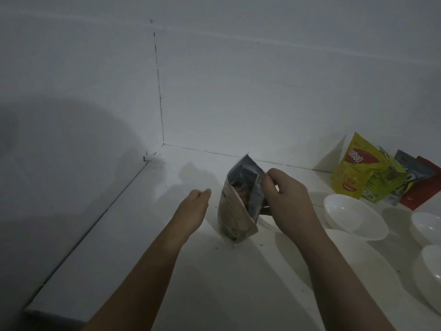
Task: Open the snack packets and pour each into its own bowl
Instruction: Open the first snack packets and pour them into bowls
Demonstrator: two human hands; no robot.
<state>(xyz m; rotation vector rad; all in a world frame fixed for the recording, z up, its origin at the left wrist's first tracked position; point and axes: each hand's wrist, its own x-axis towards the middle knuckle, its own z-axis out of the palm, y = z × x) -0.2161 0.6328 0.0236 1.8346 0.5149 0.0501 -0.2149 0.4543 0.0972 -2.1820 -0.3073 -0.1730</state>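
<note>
An opened snack packet point(236, 211) stands upright on the white counter, its silver inside showing and brown snacks visible within. My right hand point(286, 199) pinches the packet's torn top edge from the right. Just left of the packet, my left hand point(196, 206) hovers blurred, touching nothing, its fingers loosely curled. A bowl point(267, 223) lies partly hidden behind the packet and my right hand. An empty white bowl point(353, 216) sits to the right. Unopened packets lean on the wall at the far right: a yellow one point(355, 168), a green one point(381, 185), a blue one point(405, 173) and a red one point(422, 189).
More white bowls sit at the right edge point(427, 225) and lower right point(432, 261), and a large white plate or bowl point(365, 263) lies under my right forearm. White walls meet in a corner point(163, 142) behind the counter. The counter's left edge point(83, 235) borders the left wall.
</note>
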